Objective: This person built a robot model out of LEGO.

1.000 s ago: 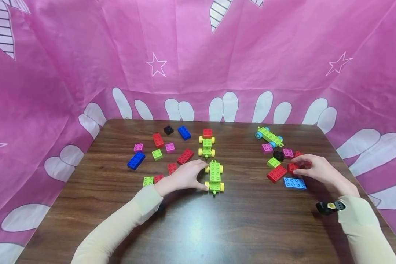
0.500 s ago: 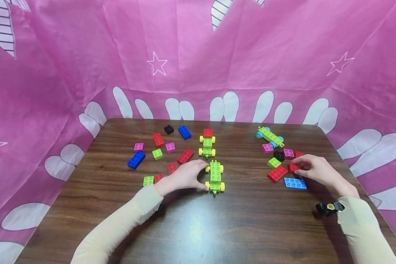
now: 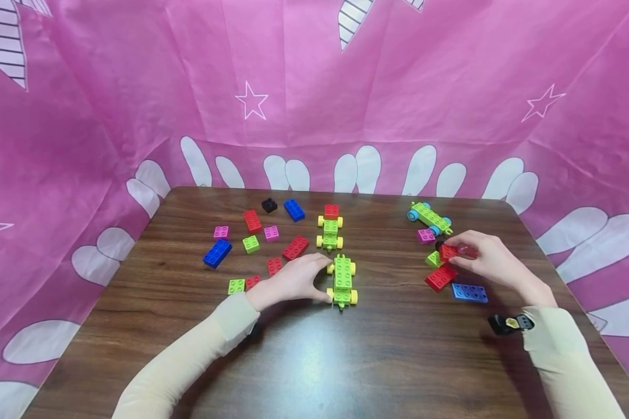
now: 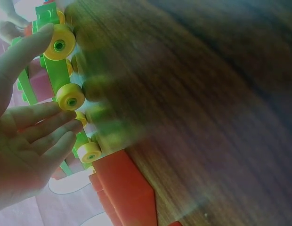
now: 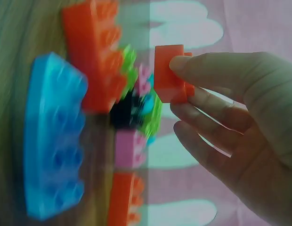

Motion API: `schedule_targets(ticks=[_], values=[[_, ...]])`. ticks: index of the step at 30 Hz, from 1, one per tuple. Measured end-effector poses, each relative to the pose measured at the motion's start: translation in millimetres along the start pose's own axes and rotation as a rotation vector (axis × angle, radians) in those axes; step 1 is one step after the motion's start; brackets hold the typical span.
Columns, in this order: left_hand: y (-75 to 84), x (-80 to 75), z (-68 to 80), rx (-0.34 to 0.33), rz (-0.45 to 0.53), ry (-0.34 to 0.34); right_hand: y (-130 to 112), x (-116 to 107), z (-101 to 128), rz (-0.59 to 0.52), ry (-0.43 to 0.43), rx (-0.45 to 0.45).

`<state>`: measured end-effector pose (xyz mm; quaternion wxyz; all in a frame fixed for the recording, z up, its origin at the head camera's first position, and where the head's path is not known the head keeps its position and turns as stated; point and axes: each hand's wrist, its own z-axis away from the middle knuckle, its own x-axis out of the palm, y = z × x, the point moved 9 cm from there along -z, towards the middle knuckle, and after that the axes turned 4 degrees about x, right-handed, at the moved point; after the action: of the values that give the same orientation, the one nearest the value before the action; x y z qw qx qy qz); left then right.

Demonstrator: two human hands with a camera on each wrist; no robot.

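Observation:
My left hand [image 3: 297, 277] rests beside a lime-green toy car base [image 3: 342, 273] with yellow wheels, topped with a green brick. In the left wrist view its thumb [image 4: 35, 44] lies by one yellow wheel [image 4: 60, 43], and its fairly straight fingers reach the other wheel [image 4: 70, 97]. My right hand [image 3: 490, 262] pinches a small red brick [image 5: 168, 73] between thumb and fingers, raised above the table. Below it are a long red brick [image 3: 441, 277], a light-blue brick [image 3: 470, 293], a lime brick [image 3: 434, 259] and a black brick partly hidden by the hand.
Behind the near car stands another yellow-wheeled car [image 3: 329, 233] with a red brick. At back right is a blue-wheeled car base [image 3: 431, 217] near a pink brick [image 3: 426, 235]. Several loose bricks, including a blue brick [image 3: 217, 254], lie left on the wooden table [image 3: 388, 361].
My right hand has lifted the small red brick off the table and moved it leftward and slightly away from me. The left hand has stayed at the green car.

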<state>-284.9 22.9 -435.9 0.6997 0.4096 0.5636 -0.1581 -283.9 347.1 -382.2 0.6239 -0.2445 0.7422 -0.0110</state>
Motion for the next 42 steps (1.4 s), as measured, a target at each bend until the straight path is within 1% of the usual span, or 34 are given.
schedule_targets(ticks=[5,8,13,28,42], values=[[-0.5,0.1,0.0,0.0,0.006,0.005,-32,4,-12,-0.024,-0.018,-0.062],[-0.6,0.4,0.1,-0.001,0.017,0.005,-50,9,-18,-0.023,-0.042,-0.085],[-0.9,1.1,0.1,-0.009,0.019,-0.001,-73,17,-26,-0.048,-0.077,-0.127],[-1.5,0.9,1.5,0.0,0.009,0.006,-124,42,-48,-0.123,-0.126,-0.244],[-1.3,-0.3,0.6,0.01,0.012,0.013,-156,54,-61,-0.164,-0.172,-0.289]])
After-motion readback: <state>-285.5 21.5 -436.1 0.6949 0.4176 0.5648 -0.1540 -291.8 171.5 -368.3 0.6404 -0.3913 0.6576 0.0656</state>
